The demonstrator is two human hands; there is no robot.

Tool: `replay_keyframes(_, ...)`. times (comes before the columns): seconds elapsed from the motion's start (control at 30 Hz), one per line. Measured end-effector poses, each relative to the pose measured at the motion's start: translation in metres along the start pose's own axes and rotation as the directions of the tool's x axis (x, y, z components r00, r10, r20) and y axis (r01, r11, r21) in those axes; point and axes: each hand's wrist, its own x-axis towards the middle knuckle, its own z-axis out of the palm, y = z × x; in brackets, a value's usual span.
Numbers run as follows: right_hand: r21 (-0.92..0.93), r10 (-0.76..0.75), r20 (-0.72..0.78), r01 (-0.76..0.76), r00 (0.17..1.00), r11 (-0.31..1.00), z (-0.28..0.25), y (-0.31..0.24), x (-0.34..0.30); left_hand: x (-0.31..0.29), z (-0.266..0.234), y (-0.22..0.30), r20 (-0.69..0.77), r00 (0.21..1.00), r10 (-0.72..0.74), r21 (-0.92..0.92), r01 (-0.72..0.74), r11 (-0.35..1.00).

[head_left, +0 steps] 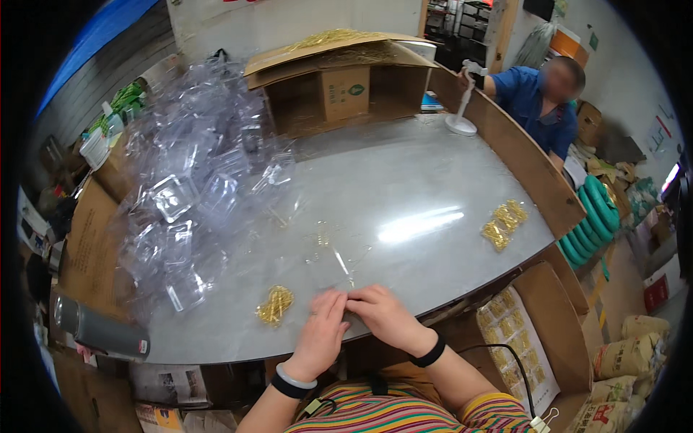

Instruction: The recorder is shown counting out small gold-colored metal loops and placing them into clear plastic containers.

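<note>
My left hand [323, 333] and my right hand [386, 315] meet at the near edge of the grey table [346, 173]. Both have bent fingers drawn together, fingertips almost touching; whatever they pinch is hidden or too small to name. Just left of my left hand lies a small heap of gold-coloured wire-like pieces [275, 305]. Beyond my fingertips, a thin shiny strip [339, 261] and a few fine loose bits rest on the tabletop. More gold bundles [504, 224] lie toward the right edge.
Clear plastic boxes [191, 180] are heaped along the left, with a grey bottle [101, 328] nearer. An open cardboard box [346, 94] and white stand [462, 101] are at the back. Packed gold pieces [516, 343] sit lower right. Behind the right-hand board is another person [530, 108].
</note>
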Motion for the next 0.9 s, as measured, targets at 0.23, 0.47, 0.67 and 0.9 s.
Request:
replay_keyframes(0.23, -0.156, 0.154, -0.159, -0.179, 0.975, 0.971, -0.011, -0.010, -0.006, -0.005, 0.000, 0.004, -0.132, 0.987, -0.088, 0.017, 0.091, 0.996)
replay_keyframes(0.47, -0.139, 0.039, 0.127, -0.021, 0.991, 0.990, -0.007, -0.017, 0.004, -0.014, -0.007, -0.019, -0.082, 0.996, 0.043, -0.044, -0.047, 0.998)
replay_keyframes(0.67, -0.195, 0.142, -0.075, -0.154, 0.987, 0.969, -0.003, -0.023, -0.004, -0.011, -0.009, -0.005, -0.116, 0.989, -0.087, -0.063, 0.081, 0.995)
replay_keyframes(0.9, -0.336, 0.093, 0.038, -0.075, 0.995, 0.939, 0.007, -0.028, 0.006, -0.006, -0.009, -0.010, -0.037, 0.998, -0.042, 0.077, 0.045, 0.996)
